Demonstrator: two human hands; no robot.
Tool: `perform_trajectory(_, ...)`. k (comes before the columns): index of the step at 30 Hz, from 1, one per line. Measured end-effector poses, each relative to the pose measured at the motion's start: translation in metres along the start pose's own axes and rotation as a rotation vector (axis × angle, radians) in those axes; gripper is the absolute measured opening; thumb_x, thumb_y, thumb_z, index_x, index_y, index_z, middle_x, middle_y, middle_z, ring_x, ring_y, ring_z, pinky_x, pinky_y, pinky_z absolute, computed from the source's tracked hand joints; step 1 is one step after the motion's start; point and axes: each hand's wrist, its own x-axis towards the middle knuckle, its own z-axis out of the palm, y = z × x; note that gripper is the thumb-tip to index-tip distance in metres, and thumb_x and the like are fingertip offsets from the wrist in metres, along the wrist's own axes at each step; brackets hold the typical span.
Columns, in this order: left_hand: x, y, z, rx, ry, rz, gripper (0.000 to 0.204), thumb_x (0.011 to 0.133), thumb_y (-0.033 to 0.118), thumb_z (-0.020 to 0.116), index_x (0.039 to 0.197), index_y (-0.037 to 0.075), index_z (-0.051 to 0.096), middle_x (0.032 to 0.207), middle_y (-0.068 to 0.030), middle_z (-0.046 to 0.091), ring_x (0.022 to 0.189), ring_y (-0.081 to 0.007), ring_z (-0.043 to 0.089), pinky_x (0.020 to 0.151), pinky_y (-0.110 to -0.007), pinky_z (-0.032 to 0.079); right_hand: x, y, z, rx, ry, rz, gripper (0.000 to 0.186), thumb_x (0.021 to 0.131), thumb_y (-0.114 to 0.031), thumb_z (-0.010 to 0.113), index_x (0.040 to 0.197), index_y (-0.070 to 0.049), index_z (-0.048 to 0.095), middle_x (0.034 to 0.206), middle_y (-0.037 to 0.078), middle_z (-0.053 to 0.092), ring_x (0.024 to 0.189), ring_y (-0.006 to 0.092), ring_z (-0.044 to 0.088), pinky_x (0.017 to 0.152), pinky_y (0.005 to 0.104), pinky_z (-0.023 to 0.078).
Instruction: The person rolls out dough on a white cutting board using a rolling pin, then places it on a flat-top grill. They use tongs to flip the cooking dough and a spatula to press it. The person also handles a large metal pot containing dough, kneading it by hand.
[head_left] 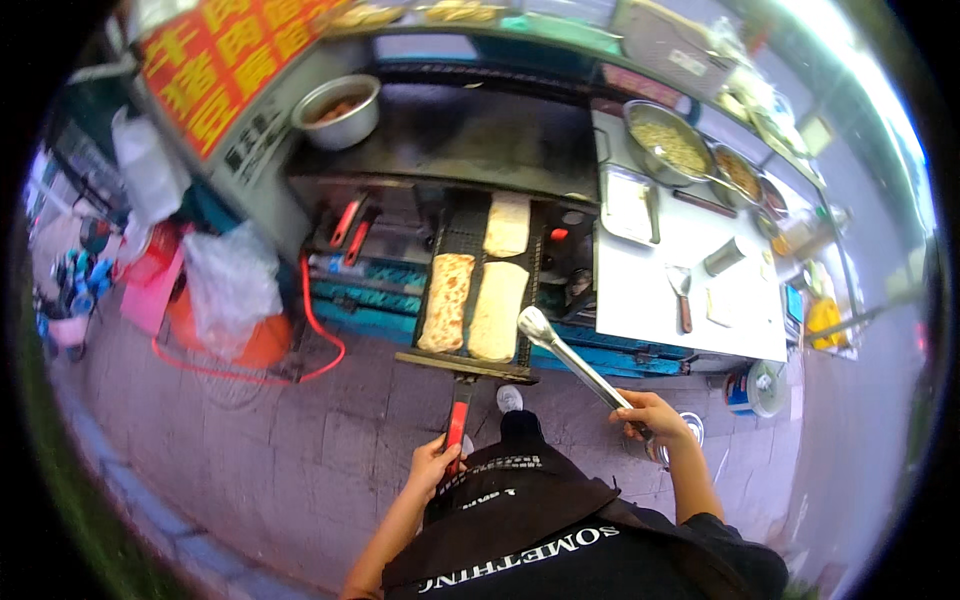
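Note:
My left hand (432, 464) is wrapped round the red handle of a dark wire grill rack (463, 240), which is pulled out from beneath the griddle. Three flat rectangular breads lie on the rack: a browned, spotted flatbread (447, 303) at the near left, a paler flatbread (497, 310) beside it, and another pale flatbread (507, 225) farther back. In my right hand (652, 416) is a pair of metal tongs (575, 363). Their tips hover just right of the paler near bread and seem apart from it.
Behind the rack is a dark griddle (480, 135) with a metal pot (336, 112) at its left. On the white worktop (640, 290) to the right are a bowl of filling (668, 143), a metal tray (630, 205) and a scraper (681, 298). A red hose (318, 325) loops at left.

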Motion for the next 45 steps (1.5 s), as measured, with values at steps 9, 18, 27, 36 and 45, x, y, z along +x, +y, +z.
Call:
perform_trajectory(9, 0.133, 0.098, 0.052, 0.032, 0.042, 0.099, 0.03, 0.091, 0.014, 0.064, 0.118, 0.002, 0.062, 0.082, -0.0091, 0.067, 0.065, -0.016, 0.064, 0.06, -0.028, 0.054, 0.165, -0.013, -0.123, -0.603, 0.977, -0.464, 0.076, 0.079, -0.027, 0.073, 0.139, 0.004, 0.039, 0.08, 0.012, 0.064, 0.06, 0.0213, 0.061, 0.056, 0.034, 0.049)
perform_trajectory(18, 0.281, 0.199, 0.091, 0.017, 0.019, 0.091, 0.023, 0.093, 0.018, 0.061, 0.109, 0.001, 0.062, 0.084, -0.0076, 0.066, 0.067, -0.0159, 0.064, 0.058, -0.029, 0.054, 0.247, -0.133, -0.149, -0.717, 1.07, -0.158, 0.093, 0.071, -0.036, 0.079, 0.141, 0.001, 0.031, 0.115, 0.022, 0.06, 0.106, 0.0397, 0.057, 0.087, 0.0443, 0.048)
perform_trajectory(27, 0.307, 0.239, 0.11, 0.122, 0.038, 0.025, 0.027, 0.095, 0.02, 0.059, 0.114, 0.003, 0.062, 0.088, -0.008, 0.068, 0.068, -0.0168, 0.065, 0.061, -0.03, 0.055, 0.055, -0.286, -0.054, -0.556, 0.543, -1.289, 0.042, 0.074, -0.007, 0.075, 0.115, -0.004, 0.066, 0.108, 0.013, 0.069, 0.101, 0.026, 0.064, 0.092, 0.035, 0.046)
perform_trajectory(36, 0.289, 0.242, 0.078, 0.442, 0.257, 0.27, 0.044, 0.088, 0.025, 0.068, 0.124, 0.001, 0.06, 0.097, -0.0039, 0.066, 0.081, -0.0102, 0.058, 0.071, -0.026, 0.047, 0.0, -0.318, -0.021, -0.511, 0.225, -1.523, 0.038, 0.072, -0.008, 0.076, 0.11, -0.009, 0.07, 0.103, 0.008, 0.07, 0.094, 0.0218, 0.065, 0.092, 0.0382, 0.043)
perform_trajectory(45, 0.221, 0.061, -0.091, 0.34, 0.379, 0.225, 0.037, 0.086, 0.01, 0.065, 0.12, 0.0, 0.061, 0.088, -0.0026, 0.066, 0.075, -0.0097, 0.059, 0.07, -0.024, 0.047, -0.085, -0.308, 0.093, -0.499, 0.22, -2.077, 0.016, 0.073, -0.006, 0.071, 0.089, -0.009, 0.073, 0.084, 0.005, 0.068, 0.081, 0.0189, 0.065, 0.089, 0.0504, 0.044)
